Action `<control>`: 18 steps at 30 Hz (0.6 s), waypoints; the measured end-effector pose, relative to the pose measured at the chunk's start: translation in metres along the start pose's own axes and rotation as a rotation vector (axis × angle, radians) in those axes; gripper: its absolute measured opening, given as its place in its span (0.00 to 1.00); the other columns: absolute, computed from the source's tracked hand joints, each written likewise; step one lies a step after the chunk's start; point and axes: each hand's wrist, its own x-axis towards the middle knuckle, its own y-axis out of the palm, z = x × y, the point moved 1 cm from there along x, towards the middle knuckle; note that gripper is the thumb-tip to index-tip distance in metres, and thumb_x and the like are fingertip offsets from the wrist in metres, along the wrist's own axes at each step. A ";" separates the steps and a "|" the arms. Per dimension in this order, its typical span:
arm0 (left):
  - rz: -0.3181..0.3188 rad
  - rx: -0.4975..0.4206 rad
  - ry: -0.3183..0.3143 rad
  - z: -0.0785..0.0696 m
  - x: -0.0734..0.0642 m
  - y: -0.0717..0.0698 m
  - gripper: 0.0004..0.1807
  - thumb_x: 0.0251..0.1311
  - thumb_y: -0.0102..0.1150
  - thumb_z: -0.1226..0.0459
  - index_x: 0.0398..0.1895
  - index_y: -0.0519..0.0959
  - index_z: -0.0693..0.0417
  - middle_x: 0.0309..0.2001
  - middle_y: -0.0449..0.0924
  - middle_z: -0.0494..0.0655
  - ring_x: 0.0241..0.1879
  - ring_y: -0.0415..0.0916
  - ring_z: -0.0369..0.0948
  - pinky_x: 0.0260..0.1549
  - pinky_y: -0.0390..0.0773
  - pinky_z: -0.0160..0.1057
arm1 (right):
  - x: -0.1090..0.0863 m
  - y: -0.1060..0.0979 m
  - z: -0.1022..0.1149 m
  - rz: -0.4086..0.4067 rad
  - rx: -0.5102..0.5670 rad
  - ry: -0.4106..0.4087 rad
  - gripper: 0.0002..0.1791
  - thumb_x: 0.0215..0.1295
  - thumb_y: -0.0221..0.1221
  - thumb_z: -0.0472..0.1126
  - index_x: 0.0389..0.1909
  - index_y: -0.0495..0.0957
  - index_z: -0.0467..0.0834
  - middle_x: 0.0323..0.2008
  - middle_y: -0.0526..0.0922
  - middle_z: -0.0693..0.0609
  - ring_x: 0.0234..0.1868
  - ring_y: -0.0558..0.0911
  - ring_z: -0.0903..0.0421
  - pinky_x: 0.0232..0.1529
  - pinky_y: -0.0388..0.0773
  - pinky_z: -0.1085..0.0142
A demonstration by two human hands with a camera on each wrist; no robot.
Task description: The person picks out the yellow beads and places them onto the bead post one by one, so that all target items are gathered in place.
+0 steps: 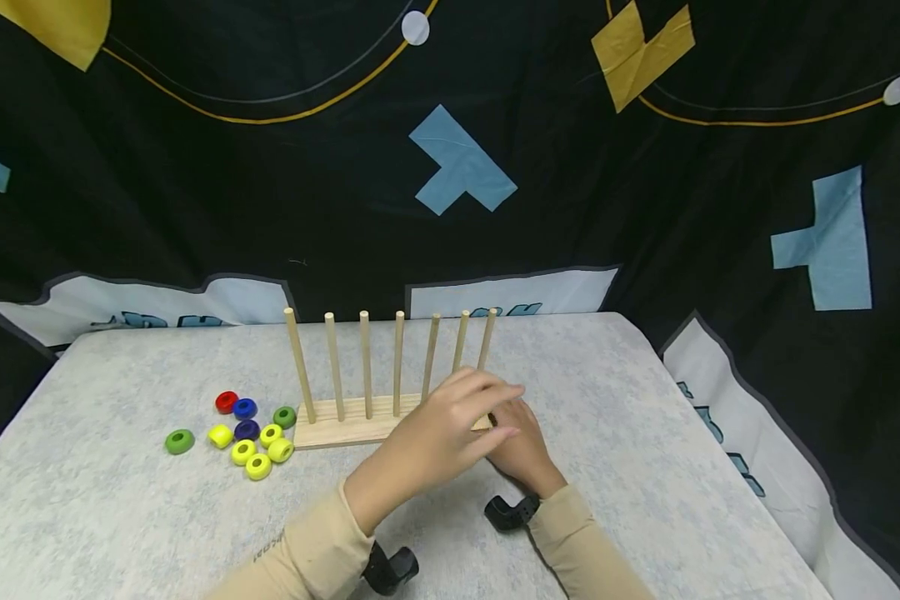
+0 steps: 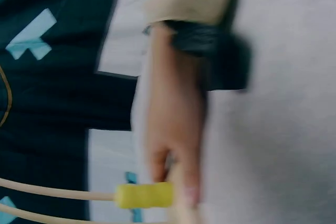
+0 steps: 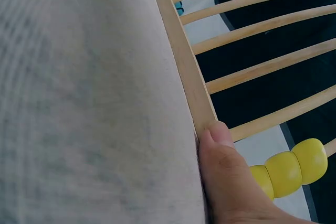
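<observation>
A wooden peg rack (image 1: 360, 423) with a row of upright pegs stands on the table. My right hand (image 1: 523, 442) grips the right end of its base; the right wrist view shows the thumb (image 3: 226, 163) pressed along the edge. Yellow beads (image 3: 283, 167) are stacked on the peg at that end, seen also as a yellow stack (image 2: 144, 195) in the left wrist view. My left hand (image 1: 442, 421) hovers in front of the rack's right side, thumb and fingers apart, with nothing seen between them. It hides the lower right pegs and the beads in the head view.
Loose beads lie left of the rack: several yellow ones (image 1: 258, 467), a red one (image 1: 227, 402), blue ones (image 1: 244, 408) and green ones (image 1: 179, 442). A dark curtain (image 1: 307, 200) hangs behind the grey-white table (image 1: 105, 517).
</observation>
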 end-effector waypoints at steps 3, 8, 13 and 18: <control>0.052 0.000 -0.005 0.000 -0.021 0.007 0.20 0.61 0.67 0.59 0.56 0.81 0.54 0.52 0.82 0.43 0.54 0.77 0.39 0.56 0.79 0.34 | 0.000 -0.001 0.003 0.003 -0.030 -0.013 0.37 0.65 0.61 0.57 0.71 0.67 0.43 0.72 0.67 0.43 0.76 0.59 0.37 0.74 0.55 0.38; 0.077 -0.010 -0.058 0.006 -0.050 0.011 0.20 0.59 0.69 0.57 0.55 0.81 0.49 0.49 0.82 0.40 0.52 0.77 0.35 0.54 0.79 0.33 | 0.001 0.000 0.000 0.043 -0.010 0.062 0.46 0.63 0.63 0.62 0.77 0.57 0.48 0.76 0.60 0.48 0.79 0.53 0.42 0.77 0.49 0.41; 0.060 -0.013 -0.111 0.012 -0.070 0.012 0.21 0.59 0.69 0.57 0.56 0.81 0.47 0.52 0.82 0.40 0.53 0.77 0.35 0.55 0.79 0.36 | 0.000 0.002 -0.002 0.036 0.009 0.076 0.50 0.59 0.65 0.64 0.77 0.57 0.48 0.77 0.59 0.48 0.79 0.52 0.42 0.77 0.48 0.40; 0.052 0.033 -0.186 0.020 -0.092 0.004 0.21 0.58 0.70 0.56 0.54 0.82 0.49 0.51 0.82 0.38 0.52 0.78 0.35 0.53 0.81 0.37 | 0.000 0.005 -0.001 0.035 0.041 0.066 0.51 0.58 0.62 0.69 0.76 0.58 0.49 0.77 0.58 0.47 0.79 0.52 0.41 0.76 0.49 0.37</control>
